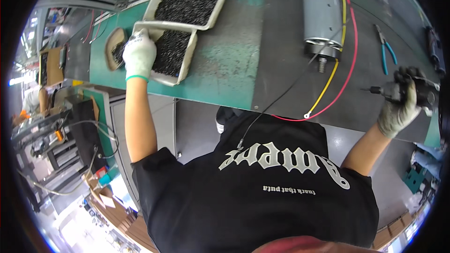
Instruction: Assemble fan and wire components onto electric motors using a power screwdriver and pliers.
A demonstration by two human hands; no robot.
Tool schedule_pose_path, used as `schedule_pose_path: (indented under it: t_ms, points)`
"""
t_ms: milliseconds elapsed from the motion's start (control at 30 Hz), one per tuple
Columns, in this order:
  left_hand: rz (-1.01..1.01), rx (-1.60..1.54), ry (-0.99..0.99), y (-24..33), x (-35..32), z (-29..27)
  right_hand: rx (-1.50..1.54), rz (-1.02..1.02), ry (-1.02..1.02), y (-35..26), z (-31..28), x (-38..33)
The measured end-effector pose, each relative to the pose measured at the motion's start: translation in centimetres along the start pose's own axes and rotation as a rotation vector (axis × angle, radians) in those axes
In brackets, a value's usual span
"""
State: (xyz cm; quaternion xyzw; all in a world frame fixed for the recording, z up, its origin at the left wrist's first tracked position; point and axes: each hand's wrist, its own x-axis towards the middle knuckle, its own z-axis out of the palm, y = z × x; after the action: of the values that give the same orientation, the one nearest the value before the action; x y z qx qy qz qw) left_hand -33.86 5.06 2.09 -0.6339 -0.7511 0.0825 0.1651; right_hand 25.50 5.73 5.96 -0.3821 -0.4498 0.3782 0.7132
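My left hand [139,57], in a white glove with a green cuff, is closed over the left wall of the nearer pale bin [183,68]. Its fingertips are at the bin's far left corner; the palm side is hidden. Small black parts [171,51], likely screws, fill this bin. Out at the right, my right hand [398,115], in a greyish glove, is wrapped round a black power screwdriver [424,94]. The tool's thin bit [370,89] points left over the dark mat.
Behind stands a second bin [224,0] of black parts; left, a small dish [108,51]. A grey cylindrical motor [323,18] with a threaded shaft lies right of centre, its red [355,42] and yellow wires [323,91] trailing to the front edge. Blue-handled pliers [385,56] lie farther right.
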Motion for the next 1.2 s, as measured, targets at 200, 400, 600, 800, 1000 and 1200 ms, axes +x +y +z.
schedule_pose_path:
  t_ms: [200, 400, 600, 800, 1000, 1200]
  points:
    - [0.097, -0.011, 0.106, -0.2, -1.1, -1.1, -0.018, -0.024, -0.013, -0.1, 3.2, -0.2]
    - [-0.108, -0.571, 0.237, 1.6, -2.3, -4.6, 0.060, 0.018, -0.041, -1.6, 4.0, -0.3]
    - [-0.248, -2.207, 0.019, 11.6, -4.2, -10.3, 0.512, 0.229, -0.215, -4.3, 6.6, 0.3]
    - [0.238, -2.941, -0.720, 24.2, -7.6, -14.2, 0.579, 0.228, -0.214, -4.7, 11.8, -2.1]
    - [0.320, -3.053, -0.875, 26.6, -7.7, -13.4, 0.460, 0.130, -0.149, -5.2, 10.0, -2.5]
    - [0.227, -3.015, -0.894, 27.4, -7.7, -14.6, 0.404, 0.080, -0.114, -4.9, 10.1, -2.6]
